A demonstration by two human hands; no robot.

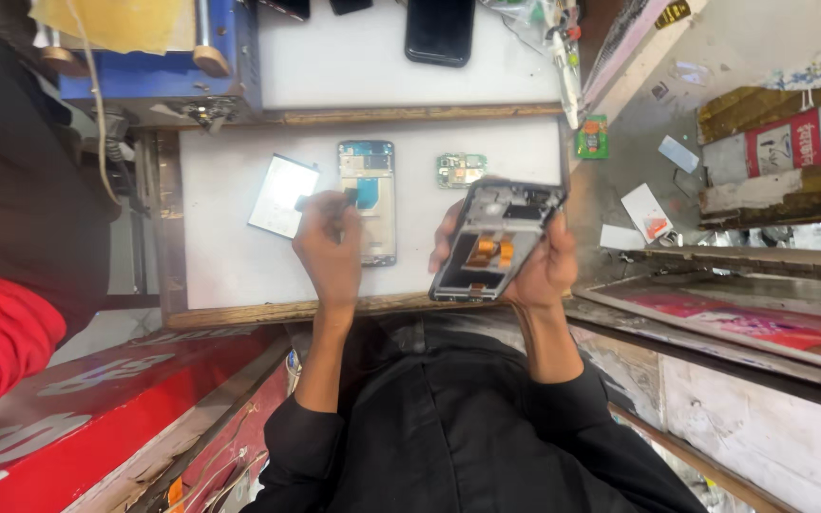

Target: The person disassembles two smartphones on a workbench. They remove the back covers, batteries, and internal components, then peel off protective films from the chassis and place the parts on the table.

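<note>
Right hand (539,266) holds opened phone (491,242); circuit board (460,170) lies near.

A white worktable (230,256) carries a phone frame (369,204), white panel (282,195) and circuit board (460,170).

The person is wearing a black long-sleeved shirt, both sleeves pushed up behind each bare hand, leaving the forearms uncovered.
</note>
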